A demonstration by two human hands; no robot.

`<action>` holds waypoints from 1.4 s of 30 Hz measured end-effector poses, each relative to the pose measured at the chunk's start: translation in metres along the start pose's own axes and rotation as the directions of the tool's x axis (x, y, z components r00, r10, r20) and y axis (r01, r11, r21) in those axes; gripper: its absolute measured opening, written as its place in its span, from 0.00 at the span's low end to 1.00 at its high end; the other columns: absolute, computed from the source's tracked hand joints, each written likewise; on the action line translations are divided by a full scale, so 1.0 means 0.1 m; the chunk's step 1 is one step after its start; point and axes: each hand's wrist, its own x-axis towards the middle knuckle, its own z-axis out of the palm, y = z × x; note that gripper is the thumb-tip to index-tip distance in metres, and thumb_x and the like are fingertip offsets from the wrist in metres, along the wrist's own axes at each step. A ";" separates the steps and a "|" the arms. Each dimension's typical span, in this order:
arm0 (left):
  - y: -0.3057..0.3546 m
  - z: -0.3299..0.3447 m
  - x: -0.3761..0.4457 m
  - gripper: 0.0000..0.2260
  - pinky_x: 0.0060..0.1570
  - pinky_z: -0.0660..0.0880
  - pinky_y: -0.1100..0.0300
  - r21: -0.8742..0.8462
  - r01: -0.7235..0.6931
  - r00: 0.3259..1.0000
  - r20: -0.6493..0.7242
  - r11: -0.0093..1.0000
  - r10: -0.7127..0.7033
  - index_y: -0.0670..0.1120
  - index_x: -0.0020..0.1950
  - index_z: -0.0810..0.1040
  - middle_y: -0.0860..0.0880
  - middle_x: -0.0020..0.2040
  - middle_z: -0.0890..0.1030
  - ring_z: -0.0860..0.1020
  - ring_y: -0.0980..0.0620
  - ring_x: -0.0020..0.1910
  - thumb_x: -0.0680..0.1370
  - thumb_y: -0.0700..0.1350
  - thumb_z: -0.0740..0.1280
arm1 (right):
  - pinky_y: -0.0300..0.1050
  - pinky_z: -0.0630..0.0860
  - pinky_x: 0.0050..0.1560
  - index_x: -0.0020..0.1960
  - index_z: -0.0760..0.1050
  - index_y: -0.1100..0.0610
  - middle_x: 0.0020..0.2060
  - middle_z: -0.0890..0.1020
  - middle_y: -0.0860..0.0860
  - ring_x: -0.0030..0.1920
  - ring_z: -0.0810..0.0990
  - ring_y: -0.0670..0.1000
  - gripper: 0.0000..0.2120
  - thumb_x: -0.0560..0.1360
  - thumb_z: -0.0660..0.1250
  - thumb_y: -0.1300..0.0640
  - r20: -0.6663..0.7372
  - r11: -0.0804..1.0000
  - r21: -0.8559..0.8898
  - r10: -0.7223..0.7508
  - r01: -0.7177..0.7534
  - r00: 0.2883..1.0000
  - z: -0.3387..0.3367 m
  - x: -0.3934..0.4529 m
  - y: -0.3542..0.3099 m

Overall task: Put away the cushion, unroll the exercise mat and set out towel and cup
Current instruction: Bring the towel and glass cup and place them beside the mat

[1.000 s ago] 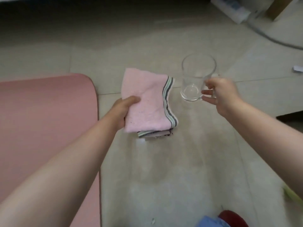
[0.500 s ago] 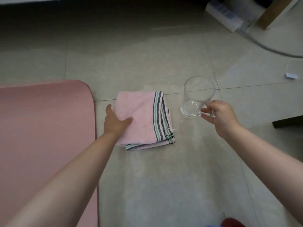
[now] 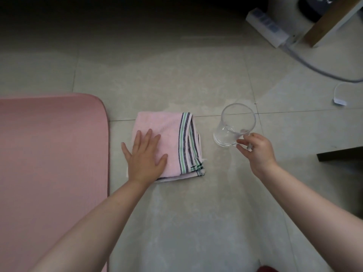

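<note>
White power strip (image 3: 267, 26) with grey cable (image 3: 318, 70) on tiled floor (image 3: 176, 75), beside a wooden furniture leg (image 3: 330, 20).

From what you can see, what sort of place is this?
Probably a room at home: a tiled floor, a pink exercise mat unrolled on it, and a power strip beside furniture.

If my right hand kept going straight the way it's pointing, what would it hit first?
The glass cup: the right hand already pinches its handle, fingers aimed up-left. Beyond the cup lies bare floor tile, as far as depth shows.
</note>
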 end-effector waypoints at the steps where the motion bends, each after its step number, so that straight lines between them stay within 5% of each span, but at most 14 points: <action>1: 0.02 0.01 0.01 0.31 0.71 0.39 0.40 0.022 -0.038 0.999 0.029 0.999 0.037 0.50 0.73 0.63 0.50 0.77 0.57 0.48 0.48 0.77 0.71 0.58 0.54 | 0.41 0.73 0.48 0.27 0.65 0.58 0.29 0.67 0.53 0.38 0.72 0.49 0.18 0.74 0.57 0.72 -0.007 1.000 0.010 0.007 -0.007 1.000 -0.01 0.01 0.01; 7: 0.04 0.09 0.10 0.28 0.73 0.41 0.44 0.080 -0.072 0.991 0.120 0.994 0.062 0.52 0.75 0.59 0.51 0.78 0.51 0.44 0.49 0.77 0.77 0.56 0.60 | 0.43 0.74 0.49 0.26 0.65 0.58 0.25 0.72 0.50 0.38 0.73 0.50 0.19 0.73 0.57 0.72 -0.001 0.998 0.052 0.036 -0.036 0.999 -0.07 0.06 0.07; 10: 0.03 0.12 0.11 0.28 0.73 0.42 0.44 0.073 -0.053 0.992 0.122 0.996 0.044 0.52 0.75 0.59 0.51 0.78 0.51 0.45 0.49 0.77 0.76 0.56 0.60 | 0.46 0.74 0.52 0.28 0.68 0.59 0.33 0.72 0.53 0.39 0.72 0.50 0.17 0.73 0.57 0.72 0.017 0.996 0.061 0.056 -0.057 0.998 -0.12 0.08 0.09; 15: -0.05 0.11 0.00 0.27 0.74 0.43 0.45 0.040 -0.013 0.989 0.149 0.999 0.007 0.53 0.74 0.59 0.52 0.78 0.50 0.44 0.50 0.77 0.77 0.57 0.60 | 0.47 0.76 0.48 0.39 0.70 0.60 0.49 0.72 0.61 0.40 0.72 0.50 0.07 0.74 0.60 0.68 0.028 0.952 -0.287 0.117 -0.104 0.993 -0.23 -0.03 0.08; 17: -0.08 0.08 -0.02 0.27 0.74 0.43 0.45 -0.004 0.009 0.985 0.173 1.000 -0.008 0.53 0.74 0.59 0.52 0.78 0.50 0.44 0.50 0.77 0.77 0.56 0.61 | 0.51 0.73 0.51 0.48 0.70 0.61 0.56 0.75 0.64 0.46 0.73 0.55 0.05 0.73 0.64 0.62 -0.046 0.743 -0.668 0.025 -0.049 0.999 -0.27 -0.12 0.05; 19: -0.06 0.04 0.00 0.27 0.74 0.45 0.46 0.018 -0.016 0.981 0.195 1.000 0.013 0.52 0.74 0.60 0.51 0.78 0.52 0.47 0.49 0.77 0.77 0.55 0.61 | 0.51 0.69 0.56 0.59 0.67 0.64 0.60 0.73 0.63 0.58 0.71 0.59 0.19 0.71 0.66 0.59 -0.067 0.508 -0.860 -0.208 0.049 0.976 -0.27 -0.21 -0.10; 20: -0.17 -0.15 -0.25 0.26 0.73 0.49 0.47 -0.061 0.216 0.973 0.097 0.974 -0.210 0.50 0.74 0.62 0.50 0.77 0.56 0.52 0.48 0.77 0.77 0.53 0.62 | 0.53 0.67 0.60 0.61 0.66 0.65 0.63 0.71 0.63 0.64 0.67 0.61 0.22 0.70 0.66 0.59 0.230 0.304 -0.901 -0.270 0.309 0.935 0.10 -0.16 -0.39; 23: -0.15 -0.28 -0.21 0.21 0.65 0.64 0.52 -0.078 0.211 0.977 -0.028 0.974 -0.213 0.43 0.68 0.71 0.43 0.69 0.71 0.68 0.42 0.67 0.76 0.46 0.65 | 0.54 0.59 0.68 0.60 0.68 0.66 0.68 0.67 0.61 0.71 0.58 0.60 0.20 0.70 0.65 0.61 0.377 0.118 -0.891 -0.343 0.438 0.860 0.37 -0.25 -0.59; 25: -0.15 -0.38 -0.11 0.18 0.60 0.67 0.52 -0.069 0.236 0.968 -0.066 0.969 -0.240 0.41 0.65 0.74 0.41 0.65 0.75 0.70 0.40 0.63 0.75 0.42 0.66 | 0.50 0.57 0.69 0.58 0.70 0.66 0.67 0.70 0.60 0.72 0.59 0.59 0.16 0.71 0.64 0.61 0.504 0.057 -0.838 -0.301 0.543 0.810 0.51 -0.34 -0.49; 31: -0.09 -0.46 -0.17 0.18 0.61 0.66 0.53 -0.098 0.332 0.937 -0.079 0.938 -0.340 0.42 0.64 0.75 0.43 0.68 0.71 0.67 0.43 0.67 0.75 0.41 0.64 | 0.56 0.74 0.56 0.43 0.77 0.70 0.45 0.82 0.65 0.55 0.77 0.66 0.10 0.66 0.62 0.65 0.743 0.021 -0.613 -0.326 0.790 0.585 0.93 -0.54 -0.37; 37: -0.57 -0.87 -1.14 0.20 0.65 0.66 0.54 -0.035 0.651 0.757 -0.042 0.759 -0.652 0.44 0.67 0.72 0.44 0.71 0.68 0.64 0.44 0.69 0.75 0.43 0.63 | 0.50 0.68 0.60 0.55 0.74 0.65 0.56 0.79 0.60 0.61 0.72 0.59 0.14 0.72 0.60 0.61 0.935 -0.128 -0.352 -0.011 0.927 0.354 1.51 -1.07 -0.14; 42: -0.88 -1.12 -1.88 0.21 0.63 0.68 0.52 0.018 0.823 0.566 0.060 0.568 -0.822 0.44 0.69 0.69 0.44 0.69 0.69 0.65 0.43 0.68 0.76 0.45 0.62 | 0.48 0.69 0.58 0.58 0.72 0.62 0.58 0.78 0.58 0.61 0.72 0.58 0.15 0.73 0.58 0.59 0.951 -0.223 -0.236 0.145 0.946 0.272 1.84 -1.50 0.05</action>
